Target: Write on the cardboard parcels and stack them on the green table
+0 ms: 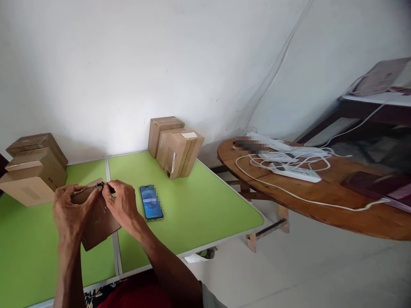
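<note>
The small cardboard box [96, 220] sits right between your two hands, tilted, its long axis running from the top edge at your fingertips down toward your body. Both hands meet at that top edge: your left hand [69, 209] wraps the left side, your right hand [122, 203] pinches the flap from the right, so both grips are closed on it, equally near. It is plain brown, held just above the green desk [192, 205]. Just right of your right grip lies a phone [150, 202], screen lit. Beyond, stacked boxes [175, 145] stand by the wall, and more boxes [32, 167] sit to the left.
</note>
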`<act>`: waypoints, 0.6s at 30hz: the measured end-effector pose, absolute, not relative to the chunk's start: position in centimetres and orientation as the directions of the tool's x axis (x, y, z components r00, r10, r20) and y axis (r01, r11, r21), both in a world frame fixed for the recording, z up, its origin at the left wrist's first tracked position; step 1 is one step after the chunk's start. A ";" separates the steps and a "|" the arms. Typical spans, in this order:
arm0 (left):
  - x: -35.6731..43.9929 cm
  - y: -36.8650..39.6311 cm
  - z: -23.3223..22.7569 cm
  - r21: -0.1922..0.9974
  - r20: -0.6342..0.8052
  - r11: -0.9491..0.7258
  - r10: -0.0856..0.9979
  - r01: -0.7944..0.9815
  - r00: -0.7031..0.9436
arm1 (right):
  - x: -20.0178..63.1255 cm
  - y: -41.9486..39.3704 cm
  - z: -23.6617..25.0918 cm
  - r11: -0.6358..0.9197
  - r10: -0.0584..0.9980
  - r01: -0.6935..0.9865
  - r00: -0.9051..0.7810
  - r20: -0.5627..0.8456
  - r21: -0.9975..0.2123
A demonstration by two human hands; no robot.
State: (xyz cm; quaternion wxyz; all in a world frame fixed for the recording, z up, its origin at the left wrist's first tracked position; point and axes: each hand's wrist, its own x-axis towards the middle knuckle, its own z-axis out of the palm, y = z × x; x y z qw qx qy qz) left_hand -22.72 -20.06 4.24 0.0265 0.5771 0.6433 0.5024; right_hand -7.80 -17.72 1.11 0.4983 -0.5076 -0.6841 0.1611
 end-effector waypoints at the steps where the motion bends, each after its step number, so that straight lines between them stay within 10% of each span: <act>1: -22.5 -20.1 4.3 0.665 0.550 -0.150 0.761 0.732 -0.344 | -7.6 -17.8 1.3 0.417 0.869 0.537 0.002 0.495 -0.733; 13: -22.1 -20.0 4.2 0.550 0.639 -0.205 0.727 0.810 -0.250 | -7.5 -16.9 2.4 0.494 0.842 0.582 -0.137 0.521 -0.646; 18: -22.7 -20.1 4.0 0.562 0.653 -0.287 0.729 0.776 -0.204 | -4.2 -15.7 0.6 0.520 0.851 0.174 -0.185 0.491 -0.836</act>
